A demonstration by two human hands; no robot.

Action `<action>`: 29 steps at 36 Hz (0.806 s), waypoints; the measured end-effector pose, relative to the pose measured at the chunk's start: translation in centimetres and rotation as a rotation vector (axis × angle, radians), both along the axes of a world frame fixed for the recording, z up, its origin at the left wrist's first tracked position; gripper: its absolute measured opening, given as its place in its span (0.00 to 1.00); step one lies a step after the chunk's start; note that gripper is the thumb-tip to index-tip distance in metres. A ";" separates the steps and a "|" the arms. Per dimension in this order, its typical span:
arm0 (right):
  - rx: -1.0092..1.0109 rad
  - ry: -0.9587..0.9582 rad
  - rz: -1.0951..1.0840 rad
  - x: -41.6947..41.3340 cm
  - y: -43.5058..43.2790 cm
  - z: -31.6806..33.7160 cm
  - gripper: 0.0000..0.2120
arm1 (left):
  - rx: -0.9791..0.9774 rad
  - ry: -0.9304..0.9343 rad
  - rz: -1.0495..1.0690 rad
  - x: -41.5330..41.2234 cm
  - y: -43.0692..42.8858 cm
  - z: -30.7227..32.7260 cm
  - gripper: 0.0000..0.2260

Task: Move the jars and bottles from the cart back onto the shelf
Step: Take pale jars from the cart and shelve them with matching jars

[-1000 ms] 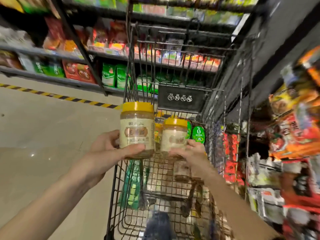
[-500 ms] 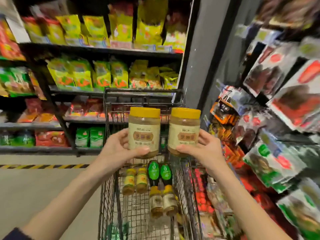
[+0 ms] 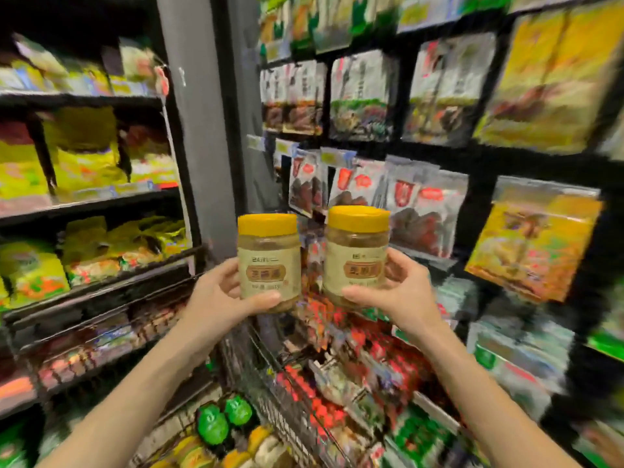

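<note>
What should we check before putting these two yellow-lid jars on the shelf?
1. The left hand grips the left jar: ok.
2. The right hand grips the right jar: ok.
3. Both jars upright, yellow lids on: ok.
4. Jars apart, not knocking together: ok.
5. A free spot on the shelves: cannot tell, the view is blurred.

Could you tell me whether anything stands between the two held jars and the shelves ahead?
Nothing visible does: the left jar and right jar are held above the cart, with open air toward the shelves.
</note>
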State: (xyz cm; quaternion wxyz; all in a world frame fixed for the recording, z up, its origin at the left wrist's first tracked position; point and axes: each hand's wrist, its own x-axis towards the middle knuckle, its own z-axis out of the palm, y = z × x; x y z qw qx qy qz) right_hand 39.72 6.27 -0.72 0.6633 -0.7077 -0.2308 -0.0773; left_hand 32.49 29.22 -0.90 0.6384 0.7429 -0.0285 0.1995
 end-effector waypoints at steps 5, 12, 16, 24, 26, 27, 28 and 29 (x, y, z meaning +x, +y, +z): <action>-0.011 -0.036 -0.209 -5.0 -5.7 1.3 0.27 | -0.015 -0.017 -0.212 1.0 -4.1 0.6 0.37; -0.050 -0.050 -0.569 -13.3 -14.6 2.5 0.31 | -0.007 -0.013 -0.521 1.4 -13.9 1.3 0.34; -0.076 -0.057 -0.764 -18.5 -19.8 2.8 0.33 | -0.040 -0.003 -0.704 0.2 -20.7 1.7 0.35; -0.072 -0.021 -1.080 -29.8 -30.0 3.3 0.31 | -0.079 0.012 -1.031 -4.7 -34.9 2.4 0.43; -0.070 -0.016 -1.148 -32.7 -32.6 3.3 0.31 | -0.064 0.010 -1.091 -6.4 -38.5 2.6 0.43; -0.070 -0.012 -1.182 -34.1 -33.8 3.2 0.31 | -0.054 0.005 -1.117 -7.4 -40.3 2.6 0.43; -0.069 -0.009 -1.213 -35.6 -35.1 3.3 0.32 | -0.050 0.006 -1.139 -8.3 -42.0 2.7 0.43; -0.069 -0.006 -1.243 -37.1 -36.4 3.3 0.34 | -0.046 0.004 -1.161 -9.3 -43.8 2.7 0.42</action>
